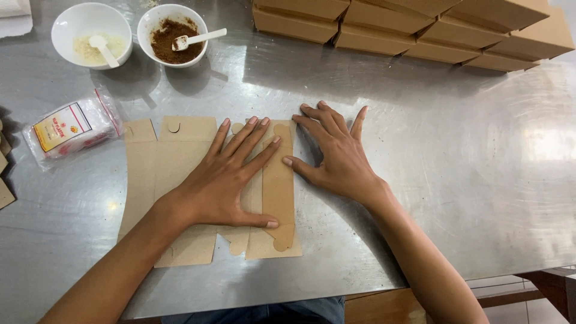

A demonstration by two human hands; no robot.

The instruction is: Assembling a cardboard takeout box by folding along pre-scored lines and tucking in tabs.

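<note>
Hands (225,180) flat, pressing cardboard box blank (180,162)

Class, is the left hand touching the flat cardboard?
Touching: the head view shows the left hand pressed flat on the cardboard, fingers spread across it.

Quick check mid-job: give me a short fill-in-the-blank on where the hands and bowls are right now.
1. The left hand lies flat on the ____ cardboard sheet.
2. The right hand rests on the metal ____ beside the sheet.
3. The bowl of brown powder holds a white ____.
4. Folded boxes are stacked along the table's ____ edge.

Missing words: unfolded; table; spoon; far
</note>
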